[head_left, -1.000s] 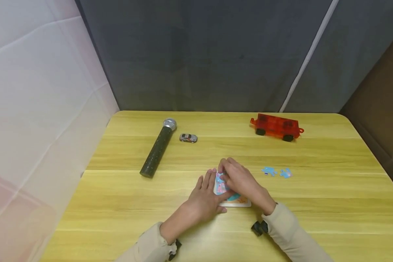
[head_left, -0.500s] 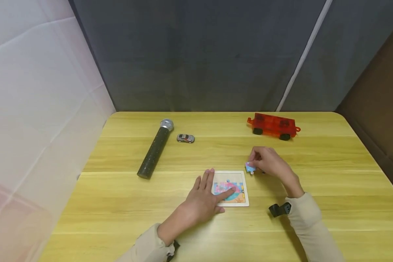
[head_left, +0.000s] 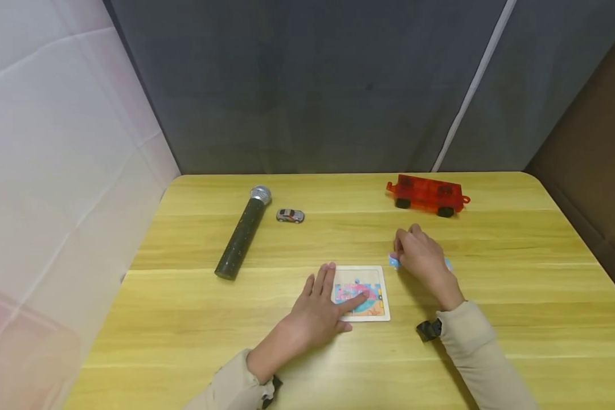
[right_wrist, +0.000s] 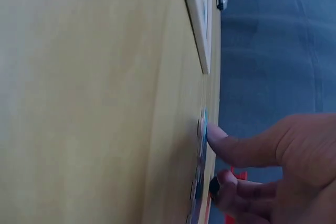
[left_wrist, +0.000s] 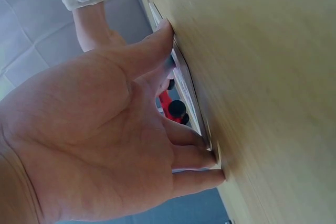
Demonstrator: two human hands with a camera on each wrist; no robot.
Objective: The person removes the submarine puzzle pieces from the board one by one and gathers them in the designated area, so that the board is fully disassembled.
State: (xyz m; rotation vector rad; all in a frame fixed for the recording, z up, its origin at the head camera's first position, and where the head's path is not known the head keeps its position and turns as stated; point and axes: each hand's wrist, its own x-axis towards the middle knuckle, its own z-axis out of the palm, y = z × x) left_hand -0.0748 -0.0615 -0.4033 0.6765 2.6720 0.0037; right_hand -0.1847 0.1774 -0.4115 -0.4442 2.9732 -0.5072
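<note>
My left hand (head_left: pixel 315 316) lies spread over the left side of a framed jigsaw puzzle (head_left: pixel 386 304). One finger reaches across the printed pieces; the upper part of the frame shows bare backing. My right hand (head_left: pixel 421 257) is low over the table to the right of the frame. Its thumb (right_wrist: pixel 223 142) touches a blue jigsaw piece (head_left: pixel 393 261) lying flat, while the bent fingers stand apart from the thumb in the right wrist view. Another blue jigsaw piece (head_left: pixel 448 265) peeks out on the far side of that hand, mostly hidden.
A dark toy microphone (head_left: pixel 242 236) lies at the left, with a small silver toy car (head_left: pixel 290 216) beside its head. Farther back on the right stands a red see-through toy wagon (head_left: pixel 427 195). A grey cloth wall rises behind the table.
My right hand lifted a piece off the puzzle, carried it rightward and lowered it to the table near the loose pieces. The left hand has stayed on the frame.
</note>
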